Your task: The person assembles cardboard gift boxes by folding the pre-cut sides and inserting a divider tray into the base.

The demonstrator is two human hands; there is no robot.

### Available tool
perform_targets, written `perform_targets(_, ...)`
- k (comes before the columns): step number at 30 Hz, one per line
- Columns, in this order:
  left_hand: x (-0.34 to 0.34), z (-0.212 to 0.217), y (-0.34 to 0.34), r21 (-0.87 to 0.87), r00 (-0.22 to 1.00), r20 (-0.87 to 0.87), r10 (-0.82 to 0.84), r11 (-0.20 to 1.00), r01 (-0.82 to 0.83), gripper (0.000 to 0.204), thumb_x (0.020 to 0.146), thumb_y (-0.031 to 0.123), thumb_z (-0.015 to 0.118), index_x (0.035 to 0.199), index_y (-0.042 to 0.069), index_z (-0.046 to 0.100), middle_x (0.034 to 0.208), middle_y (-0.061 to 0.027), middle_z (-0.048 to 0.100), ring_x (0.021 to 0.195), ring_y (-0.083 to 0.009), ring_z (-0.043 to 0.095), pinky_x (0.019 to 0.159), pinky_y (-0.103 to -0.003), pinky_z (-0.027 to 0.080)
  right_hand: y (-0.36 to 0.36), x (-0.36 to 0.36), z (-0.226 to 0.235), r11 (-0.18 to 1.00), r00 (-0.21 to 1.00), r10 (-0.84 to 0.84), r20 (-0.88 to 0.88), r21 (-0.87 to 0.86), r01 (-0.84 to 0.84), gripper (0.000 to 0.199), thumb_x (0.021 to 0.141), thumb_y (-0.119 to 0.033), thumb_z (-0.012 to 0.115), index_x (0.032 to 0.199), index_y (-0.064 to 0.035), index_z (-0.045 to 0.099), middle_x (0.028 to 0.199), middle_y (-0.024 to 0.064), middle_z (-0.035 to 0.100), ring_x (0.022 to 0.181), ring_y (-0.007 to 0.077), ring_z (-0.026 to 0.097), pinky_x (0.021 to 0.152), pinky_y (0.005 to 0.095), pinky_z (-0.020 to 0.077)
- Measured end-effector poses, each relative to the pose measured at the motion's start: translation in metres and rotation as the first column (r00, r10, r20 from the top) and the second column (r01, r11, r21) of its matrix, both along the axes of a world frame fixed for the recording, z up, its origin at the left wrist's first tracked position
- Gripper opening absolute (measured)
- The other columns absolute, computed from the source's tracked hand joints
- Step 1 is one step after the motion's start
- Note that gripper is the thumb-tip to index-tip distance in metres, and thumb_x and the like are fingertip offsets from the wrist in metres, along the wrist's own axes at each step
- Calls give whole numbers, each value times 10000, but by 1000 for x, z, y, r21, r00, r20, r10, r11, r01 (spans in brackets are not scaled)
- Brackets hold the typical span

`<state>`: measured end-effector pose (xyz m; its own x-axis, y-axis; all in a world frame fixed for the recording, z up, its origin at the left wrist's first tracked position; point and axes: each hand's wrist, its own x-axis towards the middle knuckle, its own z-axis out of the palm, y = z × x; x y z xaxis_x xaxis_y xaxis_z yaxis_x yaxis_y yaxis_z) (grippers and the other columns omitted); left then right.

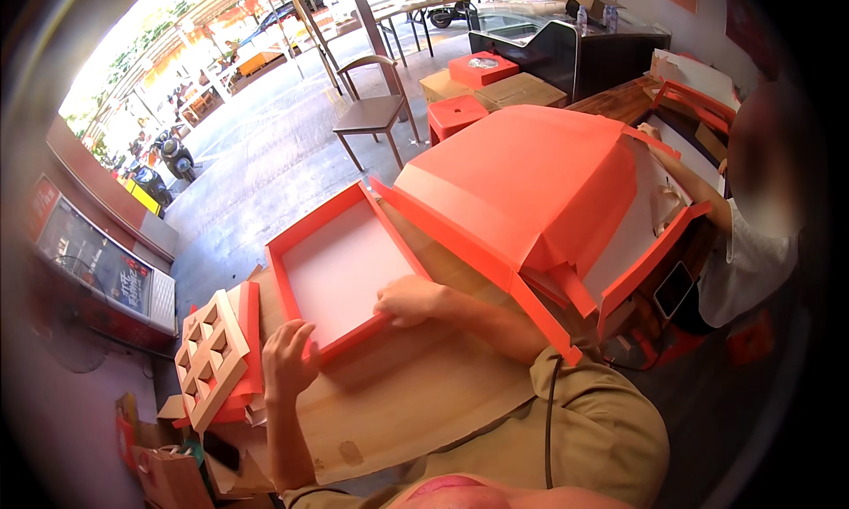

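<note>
A shallow orange-red box tray [287, 244] with a white inside lies tilted on a wooden table [398, 403]. My left hand [287, 359] grips its near corner, fingers over the rim. My right hand [409, 298] rests inside the tray at its near right edge, fingers curled on the white base. Right of the tray a large folded orange cardboard sheet [531, 182] stands tent-like over the table. At the table's left lies a tan cardboard lattice insert [210, 354] on orange card.
A person in a white shirt [752, 261] works at the right, a hand [650, 130] on the orange sheet. A phone [674, 288] lies nearby. A wooden chair [376, 111], orange stools [455, 113] and cardboard boxes [522, 89] stand beyond. Paper bags [168, 474] sit low left.
</note>
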<state>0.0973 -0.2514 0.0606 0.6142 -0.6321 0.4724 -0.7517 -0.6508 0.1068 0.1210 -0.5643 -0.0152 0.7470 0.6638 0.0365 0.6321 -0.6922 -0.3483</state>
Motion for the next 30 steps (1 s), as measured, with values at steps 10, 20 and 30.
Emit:
perform_targets(10, 58, -53, -73, 199, 799, -581, 156, 979, -46, 476, 1053, 415, 557, 994, -22, 736, 911, -252, 732, 926, -445, 699, 856, -515, 538, -41, 25, 2, 912, 944, -302, 135, 329, 245, 381, 1020, -438, 668, 1147, -98, 782, 1346, 147, 665, 1348, 333, 560, 1130, 485, 443)
perform_targets(20, 54, -56, -67, 181, 626, -747, 223, 975, -130, 564, 1046, 486, 566, 872, -36, 687, 789, -255, 665, 774, -397, 665, 761, -491, 514, -37, 27, 9, 713, 719, -663, -208, 115, 691, 654, 960, -311, 656, 1521, -20, 489, 1487, 273, 528, 1244, 447, 646, 1093, 568, 483)
perform_targets(30, 50, -52, -71, 105, 657, -739, 152, 988, -110, 516, 1045, 467, 588, 1031, -31, 724, 823, -204, 697, 775, -302, 663, 750, -436, 517, -49, 45, -29, 602, 796, -522, -305, 529, 598, 625, 962, -163, 583, 1555, -8, 459, 1399, 238, 636, 1300, 358, 630, 1100, 470, 491)
